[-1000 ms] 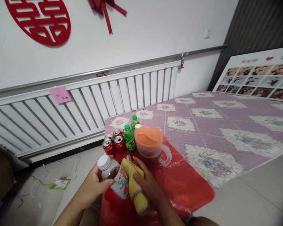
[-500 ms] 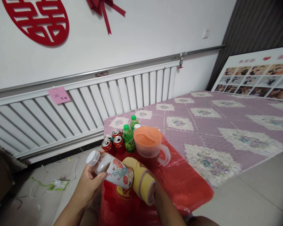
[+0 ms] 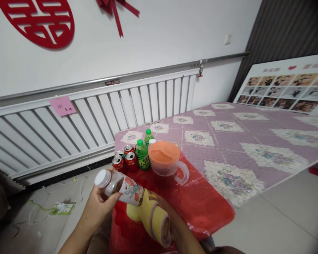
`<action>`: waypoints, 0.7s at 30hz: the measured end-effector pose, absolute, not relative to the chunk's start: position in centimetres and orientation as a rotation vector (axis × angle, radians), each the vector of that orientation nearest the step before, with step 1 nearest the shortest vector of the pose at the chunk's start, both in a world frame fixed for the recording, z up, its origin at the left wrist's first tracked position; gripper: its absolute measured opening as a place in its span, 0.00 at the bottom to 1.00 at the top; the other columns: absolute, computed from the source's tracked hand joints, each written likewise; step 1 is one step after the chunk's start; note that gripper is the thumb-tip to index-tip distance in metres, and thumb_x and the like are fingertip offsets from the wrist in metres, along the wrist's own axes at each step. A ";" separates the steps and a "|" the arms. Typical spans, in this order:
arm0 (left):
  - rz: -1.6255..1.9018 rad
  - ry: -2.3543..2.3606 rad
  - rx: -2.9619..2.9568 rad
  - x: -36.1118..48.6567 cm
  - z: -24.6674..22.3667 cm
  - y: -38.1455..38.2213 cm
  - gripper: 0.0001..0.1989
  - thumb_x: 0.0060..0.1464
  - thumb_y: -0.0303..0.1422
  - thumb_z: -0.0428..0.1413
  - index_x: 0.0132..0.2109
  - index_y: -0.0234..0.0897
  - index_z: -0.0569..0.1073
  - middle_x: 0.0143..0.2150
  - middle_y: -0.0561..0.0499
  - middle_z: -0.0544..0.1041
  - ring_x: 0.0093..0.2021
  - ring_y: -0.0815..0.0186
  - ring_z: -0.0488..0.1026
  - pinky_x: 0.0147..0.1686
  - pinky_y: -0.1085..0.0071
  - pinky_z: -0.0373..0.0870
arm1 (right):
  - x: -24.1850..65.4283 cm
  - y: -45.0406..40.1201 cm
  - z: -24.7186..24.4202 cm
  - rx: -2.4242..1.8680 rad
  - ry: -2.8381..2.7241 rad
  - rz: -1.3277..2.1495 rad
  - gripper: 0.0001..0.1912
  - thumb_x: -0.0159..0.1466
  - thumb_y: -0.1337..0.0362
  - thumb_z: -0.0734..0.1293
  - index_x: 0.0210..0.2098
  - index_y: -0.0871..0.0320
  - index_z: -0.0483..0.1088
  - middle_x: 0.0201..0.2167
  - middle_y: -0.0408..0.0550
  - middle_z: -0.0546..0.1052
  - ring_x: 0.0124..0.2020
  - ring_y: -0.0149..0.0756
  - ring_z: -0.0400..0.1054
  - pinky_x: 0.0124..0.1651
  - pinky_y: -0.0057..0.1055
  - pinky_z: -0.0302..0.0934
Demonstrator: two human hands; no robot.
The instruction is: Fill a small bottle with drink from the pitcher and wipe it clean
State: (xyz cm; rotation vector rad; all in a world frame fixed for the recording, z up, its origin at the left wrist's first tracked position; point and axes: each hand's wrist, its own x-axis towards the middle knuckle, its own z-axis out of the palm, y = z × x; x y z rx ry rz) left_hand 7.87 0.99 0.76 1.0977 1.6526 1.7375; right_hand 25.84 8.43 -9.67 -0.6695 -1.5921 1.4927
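My left hand (image 3: pixel 102 204) is closed round a clear bottle (image 3: pixel 130 191) with a white screw cap and a floral printed label. The bottle is tilted, its cap pointing to the upper left, and something dark shows inside. A folded yellow cloth (image 3: pixel 153 220) with a mauve edge touches the bottle's base. Behind that cloth, my right hand (image 3: pixel 169 213) holds it; most of the fingers are hidden. Both hands are above a red plastic-covered surface (image 3: pixel 196 204).
Close behind stand red drink cans (image 3: pixel 131 161), green-capped bottles (image 3: pixel 142 155) and a clear pitcher (image 3: pixel 163 168) with an orange lid. A quilted purple cover (image 3: pixel 222 141) spreads to the right. A white radiator (image 3: pixel 95 116) lines the wall. Cables and a power strip (image 3: pixel 63 208) lie on the floor.
The yellow cloth has slid down to the bottle's base, and a flap of it now hangs out to the left. My left hand keeps its hold on the bottle. The view has shifted slightly.
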 end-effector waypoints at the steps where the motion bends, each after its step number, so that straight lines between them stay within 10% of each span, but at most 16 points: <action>1: 1.738 1.653 1.089 7.8 0.6 1.1 0.42 0.37 0.42 0.70 0.60 0.38 0.67 0.51 0.43 0.79 0.52 0.52 0.76 0.52 0.63 0.73 | 26.4 8.5 -9.7 -0.638 -1.553 1.613 0.14 0.70 0.56 0.62 0.49 0.50 0.75 0.42 0.50 0.82 0.37 0.42 0.78 0.38 0.37 0.73; 6: 1.732 1.623 1.015 7.1 -0.6 1.3 0.37 0.40 0.43 0.69 0.57 0.37 0.68 0.55 0.42 0.77 0.55 0.53 0.74 0.51 0.66 0.72 | 28.5 9.2 -9.8 -0.519 -1.271 2.072 0.18 0.59 0.60 0.70 0.50 0.47 0.76 0.48 0.47 0.82 0.48 0.47 0.76 0.48 0.43 0.70; 21: 1.561 1.751 1.044 8.1 -1.9 1.9 0.31 0.36 0.37 0.67 0.49 0.35 0.68 0.42 0.45 0.81 0.41 0.57 0.78 0.41 0.64 0.77 | 37.1 9.3 -7.1 -0.796 -1.451 1.994 0.30 0.58 0.50 0.71 0.58 0.51 0.66 0.60 0.52 0.72 0.54 0.48 0.71 0.55 0.42 0.64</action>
